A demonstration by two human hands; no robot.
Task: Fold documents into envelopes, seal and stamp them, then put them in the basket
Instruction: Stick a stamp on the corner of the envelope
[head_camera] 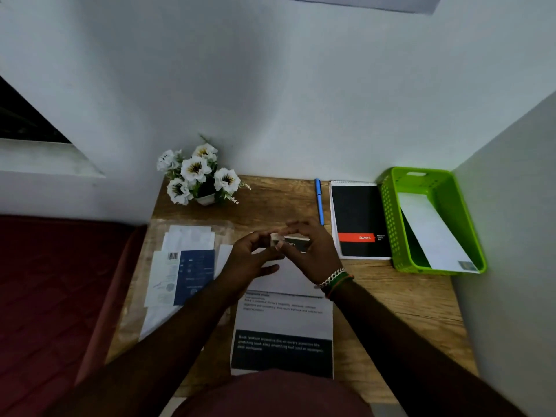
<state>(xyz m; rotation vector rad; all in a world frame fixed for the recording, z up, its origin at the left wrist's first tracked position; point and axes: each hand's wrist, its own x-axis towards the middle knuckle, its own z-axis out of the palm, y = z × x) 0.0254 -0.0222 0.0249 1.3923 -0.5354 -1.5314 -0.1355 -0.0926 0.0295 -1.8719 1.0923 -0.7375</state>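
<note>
Both hands meet above the middle of the tabletop (391,299), and between them I pinch a small pale item (277,238), probably a stamp or its backing; too small and blurred to be sure. Left hand (251,260): grip narrow, thumb and forefinger tips closed on the item's left end. Right hand (310,251): fingertips curled onto its right end, grip narrow too, bracelets at the wrist.

Largest first. Tabletop is wood, wedged into a wall corner. Printed document (282,335) lies flat at the near edge, dark band across its lower part. White envelope (288,279) sits just beyond it, directly under my hands, touching or overlapping the document's top edge. Green basket (391,224) stands at the far right, one white envelope (433,233) already leaning inside it. Black notepad (359,218) just left of the basket, blue pen (319,200) beside that. Clear sleeve of papers (180,266) on the left. Flower pot (198,179) at the back.

Handling, my judgement: the pinched item is featherweight, floppy, likely tacky on one face. Hold by edges only, so fingertips stay off any adhesive. The envelope is light and thin, slides easily on wood; press it flat with one hand while placing. Lift it later by a long edge.
</note>
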